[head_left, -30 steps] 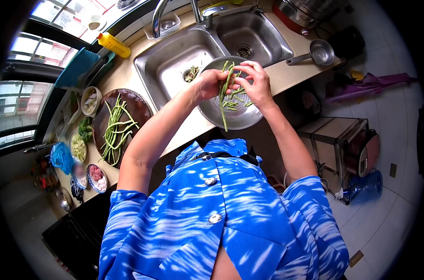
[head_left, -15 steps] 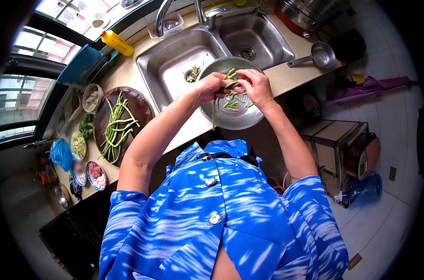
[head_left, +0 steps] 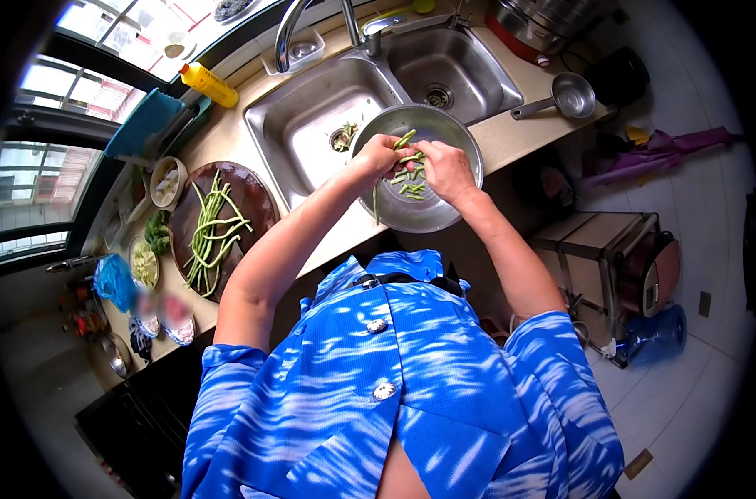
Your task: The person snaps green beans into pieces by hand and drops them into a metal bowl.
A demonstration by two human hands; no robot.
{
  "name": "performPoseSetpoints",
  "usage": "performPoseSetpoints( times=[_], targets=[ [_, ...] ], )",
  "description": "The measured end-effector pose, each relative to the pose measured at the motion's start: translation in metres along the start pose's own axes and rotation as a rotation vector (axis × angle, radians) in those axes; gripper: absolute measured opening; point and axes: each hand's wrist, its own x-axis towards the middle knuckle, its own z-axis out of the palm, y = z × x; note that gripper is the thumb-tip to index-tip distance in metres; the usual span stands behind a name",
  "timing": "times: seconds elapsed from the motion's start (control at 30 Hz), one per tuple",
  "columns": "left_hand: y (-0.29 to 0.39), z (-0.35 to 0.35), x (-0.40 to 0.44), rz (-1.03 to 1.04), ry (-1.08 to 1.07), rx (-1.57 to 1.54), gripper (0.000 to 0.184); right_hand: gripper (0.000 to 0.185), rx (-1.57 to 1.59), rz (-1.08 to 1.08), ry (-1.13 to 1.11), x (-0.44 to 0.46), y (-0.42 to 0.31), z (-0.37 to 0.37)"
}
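Over a metal bowl [head_left: 444, 208], my left hand [head_left: 379, 156] is closed around some green long beans [head_left: 405, 139]. One bean end hangs down below it, in front of the bowl. My right hand [head_left: 447, 172] pinches a bean close to the left fingers, and the hands almost touch. Short bean pieces [head_left: 413, 190] lie in the bowl under the hands. The bowl rests by the sink's front edge. Further left, whole long beans [head_left: 214, 237] are heaped on a round dark chopping board [head_left: 251, 193].
Behind the bowl is a double sink [head_left: 311, 100] with a faucet [head_left: 349, 21]; plant scraps lie at its drain. A small saucepan [head_left: 571, 96] sits on the right counter. Plates of food, broccoli [head_left: 156, 232], a blue bag [head_left: 113, 281] and a yellow bottle [head_left: 209, 85] are at left.
My right hand has turned and moved slightly down and left, with its back now more toward the camera. Both hands still hold beans above the bowl.
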Motion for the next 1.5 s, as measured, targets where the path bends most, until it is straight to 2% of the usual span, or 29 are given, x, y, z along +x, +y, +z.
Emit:
performPoseSetpoints(
  times=[0.07,0.1,0.17,0.27,0.33,0.37,0.4,0.47,0.5,0.53,0.6,0.67,0.73,0.77,0.8,0.87,0.9,0.97,1.07,1.13,1.2,1.27,1.33,1.37,1.43,1.47,1.5],
  targets=[
    [0.000,0.003,-0.003,-0.004,-0.016,-0.004,0.013,0.018,0.226,0.090,0.084,0.000,-0.002,0.005],
    [-0.001,0.004,-0.003,-0.005,-0.032,-0.008,0.013,0.018,0.227,0.092,0.087,0.000,-0.002,0.007],
    [-0.003,0.005,-0.003,-0.005,-0.027,0.000,0.013,0.020,0.510,0.335,0.036,0.001,-0.003,0.009],
    [-0.003,0.005,-0.005,-0.006,-0.039,-0.003,0.013,0.021,0.469,0.275,0.119,-0.003,0.017,0.029],
    [-0.005,0.004,-0.006,-0.005,-0.125,-0.030,0.012,0.021,0.811,0.516,-0.028,-0.003,0.038,0.036],
    [-0.005,0.004,-0.008,-0.008,-0.080,-0.058,0.013,0.022,0.794,0.584,-0.166,-0.004,0.050,0.030],
    [-0.003,0.004,-0.008,-0.008,-0.084,-0.051,0.013,0.022,0.797,0.585,-0.158,-0.003,0.045,0.023],
    [0.000,0.004,-0.009,-0.050,0.005,-0.076,0.014,0.024,0.607,0.559,-0.170,-0.004,0.034,0.008],
    [-0.001,0.003,-0.007,-0.042,0.046,-0.061,0.016,0.032,0.709,0.502,-0.136,-0.006,0.034,0.014],
    [-0.002,0.001,-0.007,-0.042,0.045,-0.061,0.016,0.032,0.709,0.503,-0.136,-0.009,0.036,0.017],
    [-0.002,-0.002,-0.006,-0.050,0.016,-0.002,0.017,0.037,0.207,-0.027,0.170,-0.013,0.033,0.016],
    [-0.001,0.001,-0.007,-0.057,0.022,0.004,0.017,0.036,0.316,-0.014,0.145,-0.008,0.014,-0.001],
    [0.000,0.003,-0.006,-0.059,0.060,0.017,0.016,0.033,0.570,0.149,-0.056,-0.005,-0.003,-0.014],
    [0.000,0.004,-0.005,-0.060,0.059,0.017,0.016,0.023,0.445,0.121,-0.073,-0.005,-0.003,-0.013],
    [-0.001,0.004,-0.003,-0.086,0.037,0.016,0.016,0.023,0.445,0.122,-0.072,-0.005,-0.003,-0.014],
    [-0.003,0.003,0.001,-0.110,0.015,0.015,0.015,0.013,0.194,0.076,-0.090,-0.006,-0.005,-0.017],
    [-0.003,0.004,0.001,-0.099,0.010,0.133,0.014,0.013,0.154,0.040,-0.068,-0.006,-0.003,-0.014],
    [-0.003,0.007,0.001,-0.050,0.045,0.348,0.014,0.012,0.136,0.026,-0.053,-0.009,0.002,-0.010],
    [-0.006,0.004,0.005,0.054,0.114,0.482,0.018,0.012,0.118,0.018,-0.039,-0.009,0.001,-0.008],
    [0.007,0.008,-0.003,0.071,0.104,0.556,0.017,0.012,0.134,-0.013,-0.089,-0.007,0.003,-0.008],
    [0.017,0.012,-0.012,0.147,0.074,0.783,0.017,0.012,0.142,-0.006,-0.128,-0.007,0.003,-0.010],
    [0.015,0.010,-0.012,0.187,0.047,0.781,0.016,0.011,0.147,0.004,-0.165,-0.006,0.004,-0.011],
    [0.007,0.005,-0.005,0.229,0.020,0.777,0.016,0.011,0.412,0.087,-0.133,-0.006,0.008,-0.009],
    [0.002,0.001,0.000,0.251,-0.011,0.587,0.015,0.011,0.411,0.087,-0.134,-0.006,0.012,-0.007],
    [-0.003,0.001,0.003,0.328,-0.123,0.107,0.013,0.013,1.341,0.537,-0.305,-0.005,0.022,0.001],
    [-0.005,-0.001,0.004,0.327,-0.123,0.107,0.013,0.013,1.341,0.537,-0.305,-0.007,0.024,0.008],
    [0.000,-0.001,0.002,0.310,-0.111,-0.039,0.013,0.013,1.779,0.570,-0.317,-0.008,0.024,0.012]
  ],
)
